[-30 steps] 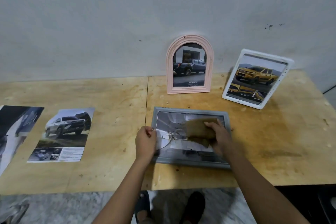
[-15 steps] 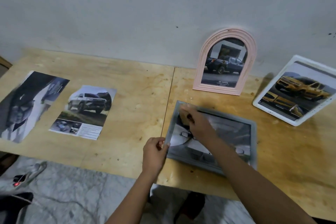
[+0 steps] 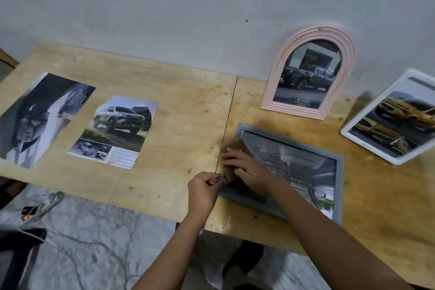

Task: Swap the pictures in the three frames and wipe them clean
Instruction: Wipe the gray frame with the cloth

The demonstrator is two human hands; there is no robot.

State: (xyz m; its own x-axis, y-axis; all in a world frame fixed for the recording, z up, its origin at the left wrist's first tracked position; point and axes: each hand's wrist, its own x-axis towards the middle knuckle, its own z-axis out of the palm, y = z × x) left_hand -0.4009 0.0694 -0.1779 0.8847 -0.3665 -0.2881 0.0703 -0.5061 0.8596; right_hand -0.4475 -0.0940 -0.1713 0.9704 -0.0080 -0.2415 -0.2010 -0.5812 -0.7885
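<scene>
1. Plywood forms the worktop (image 3: 183, 106); two sheets meet at a seam, and the far edge sits against a pale wall.
2. The grey frame (image 3: 339, 186) lies flat just right of the seam, near the front edge of the worktop; it holds a greyish picture, and dark specks are scattered over its face.
3. The right hand (image 3: 247, 167) rests on the left end of the grey frame; its fingers are stretched out flat and press a brown cloth (image 3: 238, 144) down onto the frame; the cloth shows past the fingertips, towards the frame's far left corner.
4. The left hand (image 3: 203, 187) is at the frame's near left corner; its fingers are curled, and thumb and forefinger pinch the frame's edge there.
5. The pink arched frame (image 3: 320, 33) stands upright against the wall, behind the grey frame and apart from it; it shows a dark pickup above a Toyota caption.
6. The white frame (image 3: 395, 120) stands tilted at the right, partly cut off by the edge of the view; it shows a yellow pickup; it is clear of both other frames.
7. Two loose sheets lie flat left of the seam; the SUV print (image 3: 117, 129) is nearer the seam; the dark print (image 3: 40, 120) lies further left, apart from it.
8. Below the front edge are a grey marbled floor (image 3: 98, 242) and a dark shoe (image 3: 244, 256).
</scene>
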